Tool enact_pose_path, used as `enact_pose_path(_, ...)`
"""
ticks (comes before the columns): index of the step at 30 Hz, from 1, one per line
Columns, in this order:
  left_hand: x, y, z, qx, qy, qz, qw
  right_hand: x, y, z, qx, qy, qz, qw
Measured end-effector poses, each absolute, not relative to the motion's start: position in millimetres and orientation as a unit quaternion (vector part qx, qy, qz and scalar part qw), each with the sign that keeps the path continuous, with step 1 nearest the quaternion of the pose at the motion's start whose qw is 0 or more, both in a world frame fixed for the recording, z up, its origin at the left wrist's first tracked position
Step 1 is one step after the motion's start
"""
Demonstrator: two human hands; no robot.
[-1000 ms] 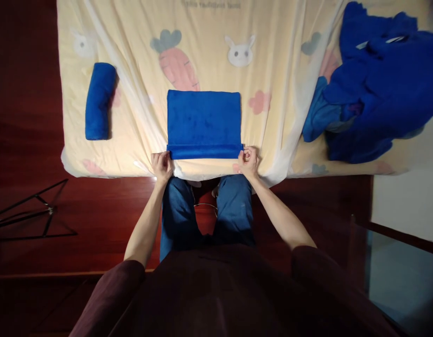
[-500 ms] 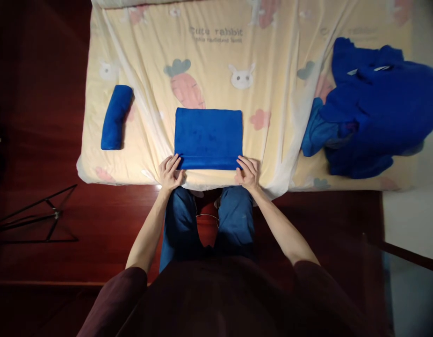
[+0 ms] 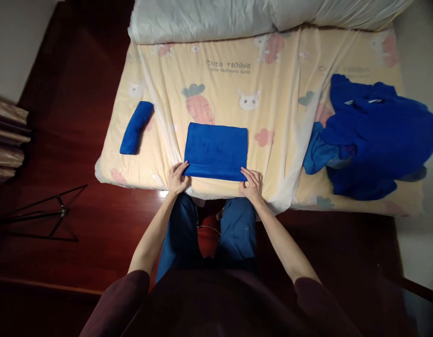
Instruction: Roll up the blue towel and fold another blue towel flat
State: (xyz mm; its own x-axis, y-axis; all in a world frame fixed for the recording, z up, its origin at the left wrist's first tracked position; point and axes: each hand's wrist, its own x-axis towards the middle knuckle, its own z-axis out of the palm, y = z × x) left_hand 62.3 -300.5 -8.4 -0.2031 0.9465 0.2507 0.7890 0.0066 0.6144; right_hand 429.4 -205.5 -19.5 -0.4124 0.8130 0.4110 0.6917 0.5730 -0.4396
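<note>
A blue towel [image 3: 216, 147], folded into a flat rectangle, lies on the bed near its front edge. Along its near side runs a narrow folded-over strip. My left hand [image 3: 177, 178] grips the near left corner, fingers on top and thumb on the near side. At the near right corner, my right hand [image 3: 251, 184] pinches the strip's other end in the same way. To the left rests a rolled blue towel [image 3: 136, 127], apart from my hands. A loose heap of blue cloth [image 3: 381, 135] lies on the right.
The bed [image 3: 223, 84] has a yellow sheet with rabbits and carrots. A thick pale quilt [image 3: 202, 21] lies along the far side. Black tripod legs [image 3: 58, 213] stand on the dark red floor at left, near a striped curtain [image 3: 8, 140].
The view has tilted up and turned slightly, bringing the quilt and curtain into sight. Both hands stay at the near corners of the folded towel, which looks much the same.
</note>
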Motion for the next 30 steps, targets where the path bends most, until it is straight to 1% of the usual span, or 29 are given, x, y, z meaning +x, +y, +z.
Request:
enact_pose_path(8, 60, -301, -7, 0.579, 0.701, 0.391, 0.142, 430, -202, -27, -0.47, -0.793, 0.144, 0.36)
enact_pose_path(12, 60, -304, -11, 0.547, 0.708, 0.429, 0.122, 433, -203, -37, -0.495, -0.77, 0.136, 0.38)
enact_pose_path(16, 57, -302, -21, 0.508, 0.74, 0.427, 0.112, 434, -204, -48, -0.51, -0.749, 0.143, 0.399)
enact_pose_path(22, 54, -295, -26, 0.463, 0.753, 0.434, 0.176, 429, -204, -48, -0.54, -0.715, 0.178, 0.406)
enact_pose_path(27, 55, -293, -23, 0.48, 0.756, 0.427, 0.128, 425, -204, -40, -0.562, -0.698, 0.171, 0.408)
enact_pose_path(30, 55, -290, -22, 0.49, 0.752, 0.424, 0.122, 423, -204, -39, -0.568, -0.694, 0.172, 0.408)
